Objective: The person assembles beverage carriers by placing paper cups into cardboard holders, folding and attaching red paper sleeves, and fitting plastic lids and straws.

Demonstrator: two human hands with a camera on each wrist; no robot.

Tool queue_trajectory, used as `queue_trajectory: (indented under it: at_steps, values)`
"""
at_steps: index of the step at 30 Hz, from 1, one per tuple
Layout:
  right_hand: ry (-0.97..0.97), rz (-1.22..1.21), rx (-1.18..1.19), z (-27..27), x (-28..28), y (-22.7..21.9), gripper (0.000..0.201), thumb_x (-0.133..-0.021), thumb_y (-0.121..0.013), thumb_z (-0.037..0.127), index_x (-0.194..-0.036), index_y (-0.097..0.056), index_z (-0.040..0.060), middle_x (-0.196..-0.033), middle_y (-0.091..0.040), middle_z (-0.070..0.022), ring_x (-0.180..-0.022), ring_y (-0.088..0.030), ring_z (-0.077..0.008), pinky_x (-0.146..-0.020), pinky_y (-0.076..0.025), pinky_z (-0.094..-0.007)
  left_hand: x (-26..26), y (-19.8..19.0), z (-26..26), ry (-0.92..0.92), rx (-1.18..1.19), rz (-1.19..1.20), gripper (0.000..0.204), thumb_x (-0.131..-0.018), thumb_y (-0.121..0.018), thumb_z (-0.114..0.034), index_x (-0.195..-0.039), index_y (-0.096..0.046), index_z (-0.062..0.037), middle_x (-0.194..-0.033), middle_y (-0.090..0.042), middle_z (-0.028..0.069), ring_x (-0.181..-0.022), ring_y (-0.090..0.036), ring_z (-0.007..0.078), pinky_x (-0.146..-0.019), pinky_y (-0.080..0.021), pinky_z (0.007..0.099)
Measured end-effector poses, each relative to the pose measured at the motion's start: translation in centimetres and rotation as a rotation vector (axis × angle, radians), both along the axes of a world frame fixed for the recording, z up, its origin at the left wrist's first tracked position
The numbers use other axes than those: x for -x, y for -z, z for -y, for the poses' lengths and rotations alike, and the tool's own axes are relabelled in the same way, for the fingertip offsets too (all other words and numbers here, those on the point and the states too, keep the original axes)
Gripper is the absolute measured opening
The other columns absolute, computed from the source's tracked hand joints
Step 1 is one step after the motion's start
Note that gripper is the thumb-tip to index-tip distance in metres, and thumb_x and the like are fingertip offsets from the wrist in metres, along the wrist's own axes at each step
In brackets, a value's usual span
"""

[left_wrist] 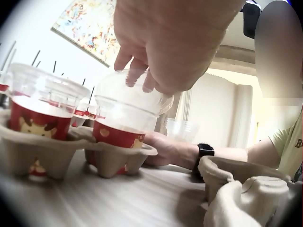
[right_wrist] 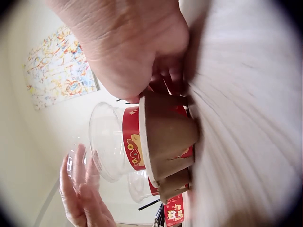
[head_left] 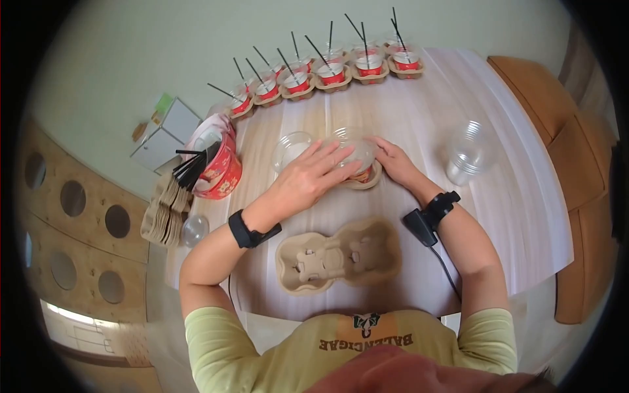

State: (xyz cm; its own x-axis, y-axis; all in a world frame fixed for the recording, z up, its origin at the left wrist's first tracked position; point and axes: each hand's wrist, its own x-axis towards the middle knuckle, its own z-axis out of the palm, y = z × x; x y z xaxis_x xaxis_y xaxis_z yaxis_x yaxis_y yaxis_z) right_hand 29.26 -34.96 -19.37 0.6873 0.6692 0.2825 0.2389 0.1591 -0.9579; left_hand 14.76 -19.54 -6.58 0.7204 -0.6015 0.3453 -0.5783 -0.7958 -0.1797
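Note:
My left hand (head_left: pixel 311 173) lies over a clear plastic cup (left_wrist: pixel 124 113) with a red printed band, its straight fingers resting on the clear lid (head_left: pixel 354 139) at the top. That cup sits in one pocket of a brown pulp cup carrier (right_wrist: pixel 165 137). A second clear cup (left_wrist: pixel 42 118) stands in the other pocket, left of the first. Low at the carrier's right side, my right hand (head_left: pixel 397 164) grips its edge, with the thumb by the rim and fingers partly hidden behind. Nearer my body lies another pulp carrier (head_left: pixel 372 252) with bare pockets.
Along the table's far edge stand several red-banded cups (head_left: pixel 331 73) with black straws in carriers. A red bucket (head_left: pixel 219 173) with black straws (head_left: pixel 190 171) is at left, beside stacked carriers (head_left: pixel 162 213) and a clear lid (head_left: pixel 195 229). Stacked clear cups (head_left: pixel 468 157) stand at right.

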Motion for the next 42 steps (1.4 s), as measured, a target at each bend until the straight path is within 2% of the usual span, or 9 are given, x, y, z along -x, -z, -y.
queue_trajectory:
  at_steps: [2,8,15,20,23,30,36,40,42]
  values:
    - [-0.001,0.018,-0.013,0.0,-0.1,0.3,0.035,-0.086,-0.043,0.012,-0.12,-0.045,0.0018,-0.103,-0.058,-0.0094,-0.095,-0.052,-0.0143,-0.082,-0.041,-0.0248,0.3,0.7,-0.2,-0.033,0.007,-0.125,0.055,-0.07,-0.058,-0.002,-0.122,-0.045,-0.0139,-0.128,-0.041,0.0105,-0.116,-0.041,0.0322,-0.097,-0.032,0.0471]
    - [0.026,0.062,0.044,-0.6,-0.8,1.6,0.037,-0.086,-0.042,0.013,-0.12,-0.043,-0.0007,-0.105,-0.057,-0.0128,-0.097,-0.053,-0.0167,-0.083,-0.041,-0.0261,-0.7,1.2,0.1,-0.059,0.028,-0.254,0.056,-0.074,-0.058,-0.009,-0.126,-0.04,-0.0143,-0.135,-0.03,0.0111,-0.123,-0.031,0.0338,-0.1,-0.029,0.0452]
    - [0.003,0.01,-0.01,-0.6,-0.6,1.5,0.036,-0.086,-0.042,0.012,-0.12,-0.043,-0.0009,-0.104,-0.057,-0.0132,-0.095,-0.053,-0.0167,-0.082,-0.041,-0.0259,-1.4,1.6,0.1,-0.086,0.068,-0.3,0.062,-0.073,-0.062,-0.017,-0.129,-0.035,-0.0146,-0.137,-0.026,0.011,-0.123,-0.029,0.0346,-0.1,-0.027,0.0449]
    - [0.006,0.021,0.004,-0.5,-0.4,1.1,0.035,-0.087,-0.041,0.012,-0.119,-0.044,-0.001,-0.103,-0.058,-0.0132,-0.094,-0.054,-0.0167,-0.082,-0.041,-0.0259,-2.1,0.9,0.5,-0.16,0.139,-0.32,0.077,-0.07,-0.065,-0.034,-0.132,-0.026,-0.0094,-0.137,-0.021,0.0184,-0.126,-0.021,0.0375,-0.103,-0.022,0.0439]
    - [0.02,0.029,-0.001,-0.5,-0.4,1.1,0.035,-0.087,-0.042,0.013,-0.119,-0.044,-0.0011,-0.102,-0.058,-0.0133,-0.093,-0.054,-0.0166,-0.081,-0.042,-0.0263,-3.2,1.5,0.3,-0.155,0.113,-0.285,0.084,-0.068,-0.065,-0.044,-0.133,-0.024,-0.0089,-0.133,-0.024,0.0254,-0.124,-0.023,0.0397,-0.102,-0.022,0.0445]
    - [0.047,0.017,-0.019,-0.7,-0.5,1.6,0.035,-0.087,-0.045,0.015,-0.117,-0.045,-0.0026,-0.103,-0.058,-0.0155,-0.093,-0.055,-0.0177,-0.081,-0.042,-0.0268,-4.2,2.0,0.3,-0.189,0.033,-0.361,0.088,-0.067,-0.068,-0.041,-0.133,-0.022,-0.0068,-0.135,-0.02,0.0252,-0.125,-0.021,0.0392,-0.102,-0.023,0.0422]
    - [0.039,0.038,-0.005,-0.4,-0.3,0.7,0.034,-0.086,-0.044,0.017,-0.117,-0.047,0.0025,-0.105,-0.057,-0.0162,-0.095,-0.055,-0.0228,-0.082,-0.041,-0.0288,-4.3,2.8,0.5,-0.168,0.074,-0.22,0.084,-0.063,-0.069,-0.044,-0.129,-0.031,-0.0066,-0.128,-0.029,0.0282,-0.119,-0.029,0.0418,-0.099,-0.026,0.0436]
    - [0.121,0.208,0.09,0.0,-0.3,0.2,0.034,-0.085,-0.044,0.014,-0.117,-0.047,0.0022,-0.108,-0.056,-0.0173,-0.1,-0.053,-0.0253,-0.085,-0.04,-0.0294,-4.7,4.1,-0.2,-0.093,0.101,-0.083,0.09,-0.058,-0.071,-0.047,-0.129,-0.032,-0.0078,-0.127,-0.03,0.0284,-0.117,-0.032,0.0432,-0.096,-0.029,0.0477]
    - [0.087,0.175,0.099,0.1,-0.2,-0.1,0.034,-0.085,-0.045,0.012,-0.118,-0.046,0.0006,-0.109,-0.056,-0.0144,-0.1,-0.053,-0.0197,-0.086,-0.039,-0.0279,-3.7,3.1,0.6,-0.1,0.121,-0.051,0.085,-0.062,-0.07,-0.044,-0.129,-0.031,-0.0087,-0.127,-0.032,0.0277,-0.119,-0.03,0.0419,-0.098,-0.026,0.0483]
